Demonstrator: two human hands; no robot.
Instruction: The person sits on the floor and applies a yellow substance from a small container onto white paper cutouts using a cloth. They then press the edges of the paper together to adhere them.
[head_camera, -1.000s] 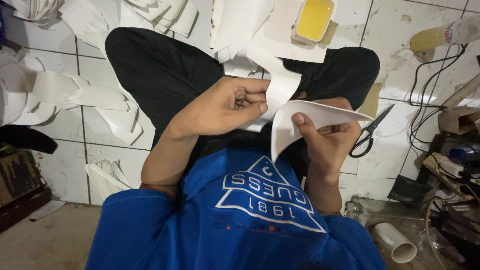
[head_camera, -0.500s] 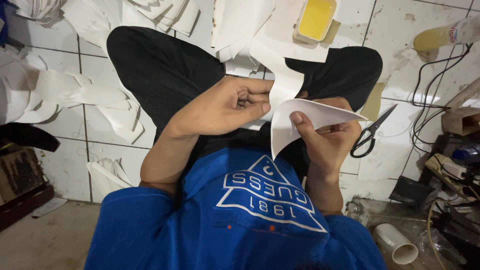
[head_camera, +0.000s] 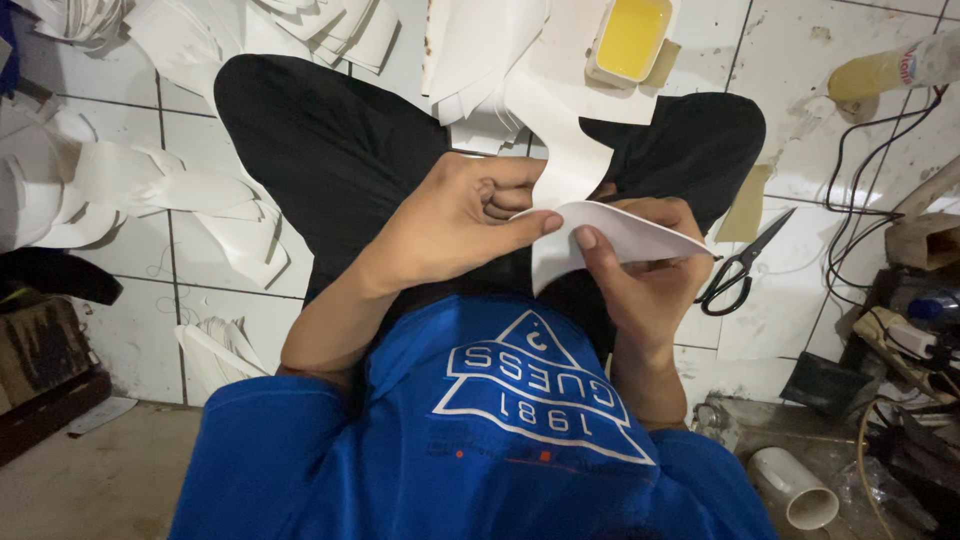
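White sheet (head_camera: 610, 235) is pinched at its near edge by left hand (head_camera: 455, 225) and right hand (head_camera: 645, 275), apparently folding it.

A floor-level craft workshop: cut white sheet pieces (head_camera: 190, 195), scissors (head_camera: 742, 266) and a glue tray (head_camera: 630, 40) on tiles.

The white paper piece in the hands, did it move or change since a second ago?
Hardly. The left hand and the right hand still pinch the curved white piece at the same fold over the lap; the fingers only shift slightly along its edge. Nothing was picked up or let go. The scissors, the yellow tray and the white pieces on the floor stayed put.
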